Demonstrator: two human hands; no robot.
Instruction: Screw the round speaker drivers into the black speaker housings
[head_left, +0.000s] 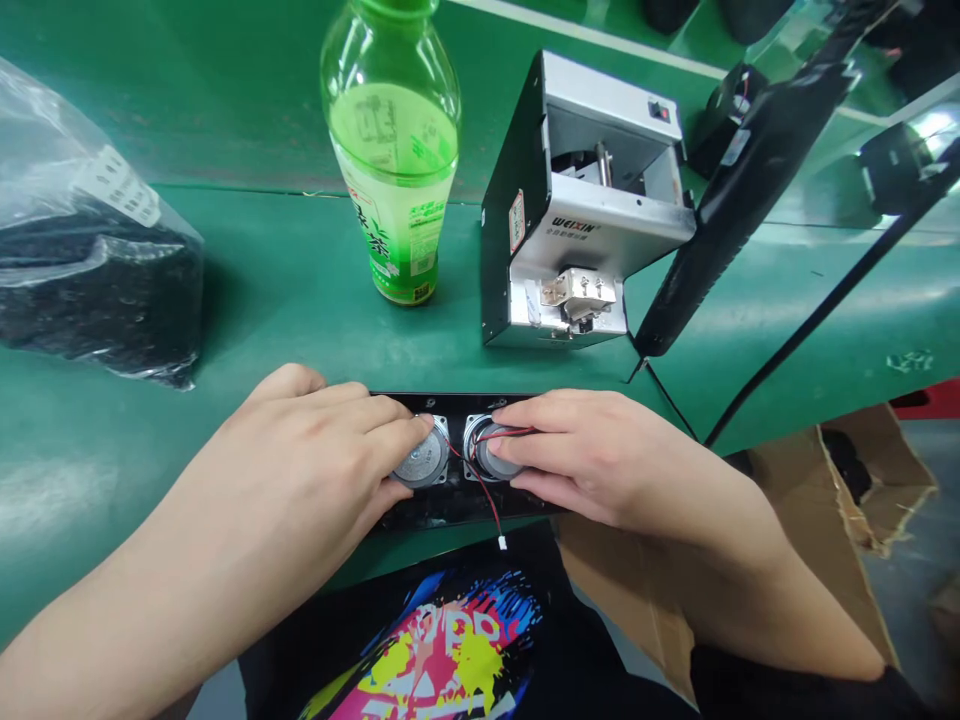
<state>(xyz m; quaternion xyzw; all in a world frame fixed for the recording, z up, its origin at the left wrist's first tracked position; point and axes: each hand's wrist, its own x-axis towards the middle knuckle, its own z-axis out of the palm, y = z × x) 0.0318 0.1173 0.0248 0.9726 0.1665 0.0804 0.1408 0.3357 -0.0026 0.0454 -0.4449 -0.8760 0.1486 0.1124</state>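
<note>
A black panel [450, 505] lies at the near edge of the green table [300, 300]. Two round silver speakers sit side by side in it. My left hand [315, 460] lies over the panel's left half, its fingertips pressed on the left speaker [421, 465]. My right hand [592, 455] covers the right half, with fingers closed on the right speaker [491, 460]. Thin red and black wires [480, 480] run between the speakers and end in a small white plug [502, 543] hanging off the table edge.
A green drink bottle [394, 150] stands behind the panel. Right of it is a silver and black screw feeder machine [577, 210], with a black electric screwdriver [742, 190] and its cable hanging beside. A plastic bag of dark parts [82, 260] lies at left. Cardboard boxes [825, 500] stand below right.
</note>
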